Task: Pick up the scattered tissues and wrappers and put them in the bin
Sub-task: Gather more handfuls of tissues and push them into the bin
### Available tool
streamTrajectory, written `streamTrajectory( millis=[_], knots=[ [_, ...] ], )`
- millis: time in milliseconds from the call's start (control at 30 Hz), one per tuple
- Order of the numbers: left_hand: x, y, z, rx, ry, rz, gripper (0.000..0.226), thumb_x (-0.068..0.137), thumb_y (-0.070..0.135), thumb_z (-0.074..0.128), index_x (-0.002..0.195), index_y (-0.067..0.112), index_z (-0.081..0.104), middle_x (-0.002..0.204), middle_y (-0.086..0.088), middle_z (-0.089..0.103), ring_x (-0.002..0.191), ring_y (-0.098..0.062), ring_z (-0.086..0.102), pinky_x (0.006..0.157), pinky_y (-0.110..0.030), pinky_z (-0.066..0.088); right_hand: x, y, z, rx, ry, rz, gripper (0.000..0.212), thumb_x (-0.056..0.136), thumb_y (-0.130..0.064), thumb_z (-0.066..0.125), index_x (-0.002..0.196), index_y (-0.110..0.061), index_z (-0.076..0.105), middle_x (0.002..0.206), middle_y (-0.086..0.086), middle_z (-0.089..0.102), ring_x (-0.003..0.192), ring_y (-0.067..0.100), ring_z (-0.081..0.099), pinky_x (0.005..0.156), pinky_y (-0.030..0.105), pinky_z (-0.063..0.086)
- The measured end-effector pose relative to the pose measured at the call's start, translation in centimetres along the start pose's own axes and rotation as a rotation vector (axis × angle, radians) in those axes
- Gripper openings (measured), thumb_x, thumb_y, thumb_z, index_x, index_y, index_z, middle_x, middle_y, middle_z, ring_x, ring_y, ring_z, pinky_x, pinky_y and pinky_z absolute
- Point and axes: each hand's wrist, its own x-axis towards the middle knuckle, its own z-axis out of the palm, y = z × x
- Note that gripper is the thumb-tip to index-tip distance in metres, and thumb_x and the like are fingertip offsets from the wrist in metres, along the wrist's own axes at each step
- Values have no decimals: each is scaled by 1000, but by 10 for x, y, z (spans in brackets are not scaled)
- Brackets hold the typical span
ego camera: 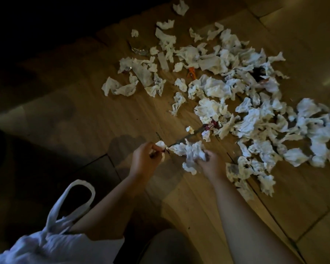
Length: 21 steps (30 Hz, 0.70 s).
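Two hands work low over the wooden floor (122,115). Nearest the camera, a white bag (46,244) hangs from the left forearm, its handle loop (74,197) standing up beside the arm. The left hand (145,159) has curled fingers pinching a small tissue (160,144); a red speck shows at the fingertips, too small to identify. The right hand (210,164) is closed around a crumpled wad of tissues (191,151), which bulges out to the left of the hand and nearly touches the left hand's piece. Both hands are just above or at the floor; contact unclear.

Just beyond the hands lie a tiny tissue scrap (190,129) and a red wrapper (211,126) at the pile's near edge. The main pile of tissues (255,119) spreads across the floor to the right and away, densest on the right. Farther out, an orange wrapper (191,71) lies among the tissues, a dark wrapper (259,72) sits half buried to the right, and a clear crinkled wrapper (139,50) lies on the left fringe. A lone tissue (181,7) lies farthest away, apart from the rest. The left side of the view is dark.
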Motion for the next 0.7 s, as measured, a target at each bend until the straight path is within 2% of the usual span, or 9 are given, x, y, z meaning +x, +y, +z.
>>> streamTrajectory(
  millis=[33, 100, 133, 200, 300, 500, 600, 633, 700],
  knots=[
    [-5, 4, -7, -49, 11, -28, 13, 82, 6, 67, 89, 16, 64, 95, 9, 61, 81, 1, 58, 62, -4, 48, -6, -8, -3, 56, -27, 1, 53, 86, -12, 64, 134, -2, 44, 137, 17, 50, 123, 28, 49, 86, 23, 44],
    [-15, 13, -21, -163, 51, -82, 12, 81, 6, 68, 90, 13, 66, 91, 8, 62, 82, -3, 61, 64, -13, 52, -21, -25, -8, 111, -78, -36, 54, 87, -13, 64, 136, -3, 43, 138, 16, 48, 122, 28, 50, 69, 13, 46],
    [-21, 16, -28, -211, 79, -99, 11, 81, 6, 68, 90, 12, 66, 90, 7, 63, 82, -4, 62, 64, -14, 53, -29, -32, -9, 123, -95, -61, 55, 86, -15, 65, 136, -4, 43, 138, 15, 48, 122, 27, 50, 67, 13, 46],
    [-31, 21, -42, -263, 129, -108, 9, 80, 5, 68, 88, 10, 66, 87, 7, 62, 78, -4, 61, 60, -12, 52, -45, -49, -7, 132, -114, -114, 58, 84, -21, 68, 135, -6, 45, 138, 15, 50, 118, 25, 53, 77, 24, 43],
    [-42, 20, -65, -344, 179, -147, 9, 80, 4, 68, 88, 6, 64, 85, 7, 61, 76, -4, 61, 55, -9, 50, -67, -76, 6, 175, -160, -175, 56, 81, -23, 71, 130, -7, 51, 128, 11, 57, 100, 16, 53, 79, 29, 43],
    [-79, -3, -159, -522, 265, -219, 20, 80, 6, 69, 91, 18, 56, 100, -3, 63, 91, -15, 65, 73, -26, 57, -132, -137, 71, 235, -270, -280, 50, 74, -27, 77, 119, -13, 60, 115, 4, 66, 101, 17, 63, 84, 33, 54],
    [-103, -14, -225, -558, 356, -196, 22, 83, 7, 66, 100, 17, 55, 100, 3, 61, 89, -9, 64, 61, -17, 55, -169, -173, 108, 314, -383, -325, 25, 76, -21, 75, 97, -26, 62, 97, -3, 68, 90, 10, 65, 74, 26, 54],
    [-111, -18, -247, -579, 394, -192, 23, 83, 7, 65, 102, 16, 55, 101, 3, 61, 88, -8, 63, 58, -15, 54, -181, -187, 121, 340, -422, -346, 25, 77, -18, 74, 95, -29, 60, 94, -6, 67, 88, 8, 64, 73, 23, 52],
    [-126, -26, -291, -602, 465, -179, 23, 83, 9, 65, 103, 17, 55, 102, 3, 60, 90, -8, 63, 59, -16, 53, -206, -215, 144, 359, -480, -381, 33, 77, -17, 74, 106, -24, 59, 97, -6, 67, 92, 10, 65, 75, 24, 52]
  ],
)
